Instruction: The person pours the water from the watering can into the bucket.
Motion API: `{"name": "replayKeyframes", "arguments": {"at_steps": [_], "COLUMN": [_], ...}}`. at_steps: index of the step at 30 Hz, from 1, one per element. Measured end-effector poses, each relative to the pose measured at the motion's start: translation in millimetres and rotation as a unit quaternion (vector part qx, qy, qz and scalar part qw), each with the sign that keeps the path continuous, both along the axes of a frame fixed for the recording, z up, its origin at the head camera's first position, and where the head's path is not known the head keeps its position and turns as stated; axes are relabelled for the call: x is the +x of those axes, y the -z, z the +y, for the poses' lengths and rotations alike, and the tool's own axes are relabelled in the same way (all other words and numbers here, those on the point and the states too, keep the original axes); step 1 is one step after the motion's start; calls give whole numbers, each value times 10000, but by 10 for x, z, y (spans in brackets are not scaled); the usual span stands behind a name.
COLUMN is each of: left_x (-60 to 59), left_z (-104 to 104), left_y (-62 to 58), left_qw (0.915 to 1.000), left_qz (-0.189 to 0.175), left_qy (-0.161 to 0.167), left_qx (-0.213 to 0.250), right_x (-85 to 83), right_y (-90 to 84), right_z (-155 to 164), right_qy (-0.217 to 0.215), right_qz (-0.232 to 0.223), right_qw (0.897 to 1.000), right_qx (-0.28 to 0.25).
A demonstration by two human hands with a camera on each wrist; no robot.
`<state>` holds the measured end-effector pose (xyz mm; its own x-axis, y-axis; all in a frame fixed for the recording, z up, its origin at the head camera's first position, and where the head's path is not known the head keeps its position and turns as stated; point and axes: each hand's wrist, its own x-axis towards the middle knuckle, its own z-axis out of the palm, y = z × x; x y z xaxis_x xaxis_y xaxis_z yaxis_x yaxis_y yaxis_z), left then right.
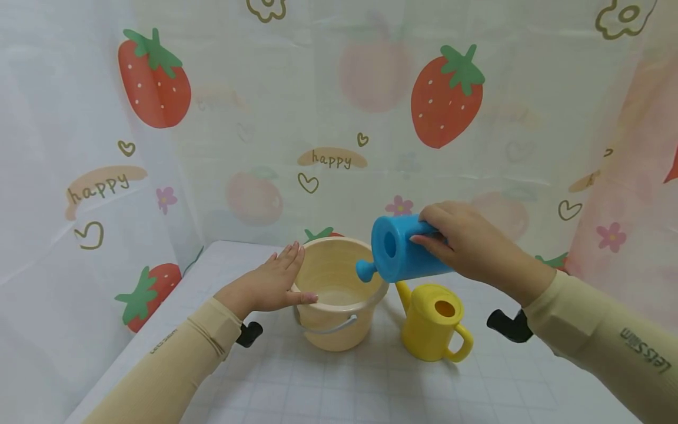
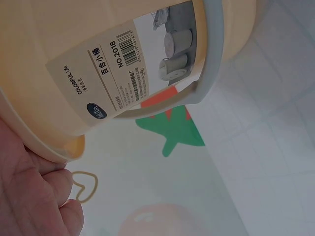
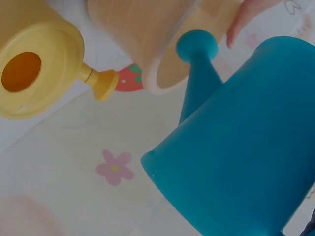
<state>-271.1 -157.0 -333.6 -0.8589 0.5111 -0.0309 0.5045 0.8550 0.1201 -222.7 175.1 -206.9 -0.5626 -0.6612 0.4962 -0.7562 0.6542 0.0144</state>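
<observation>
A yellow watering can (image 1: 431,321) stands on the gridded table (image 1: 339,383) before a strawberry-print curtain (image 1: 445,94).

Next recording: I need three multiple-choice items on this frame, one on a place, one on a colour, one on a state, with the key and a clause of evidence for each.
1. Where does the yellow watering can stand?
A. inside the bucket
B. on the table beside the bucket
C. in the left hand

2. What colour is the watering can held in the right hand?
A. blue
B. red
C. green

3. How is the blue watering can held?
A. upright on the table
B. upside down
C. tilted, spout over the bucket

Key: 1 B, it rests on the table by the bucket's side. 2 A, its body is plainly blue. 3 C, its spout dips over the bucket's rim.
</observation>
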Motion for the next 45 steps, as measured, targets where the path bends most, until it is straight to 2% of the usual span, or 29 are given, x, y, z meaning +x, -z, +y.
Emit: {"name": "replayKeyframes", "arguments": {"at_steps": [9, 16, 34, 45], "left_x": [14, 17, -15, -21], "left_z": [5, 7, 2, -7], "left_y": [-18, -12, 24, 31], "left_qw": [10000, 10000, 10000, 10000], "left_qz": [-28, -51, -19, -10], "left_qy": [8, -13, -43, -1], "left_qx": [-18, -40, 15, 1], "right_x": [-13, -1, -42, -41], "right_y": [-39, -45, -37, -8], "right_z": [-16, -20, 16, 9], "right_qy": [-545, -645, -1069, -1170], "right_qz": [566, 853, 1095, 1318], "right_qw": [9964, 9925, 9843, 9787], "right_qx": [306, 597, 878, 1052]}}
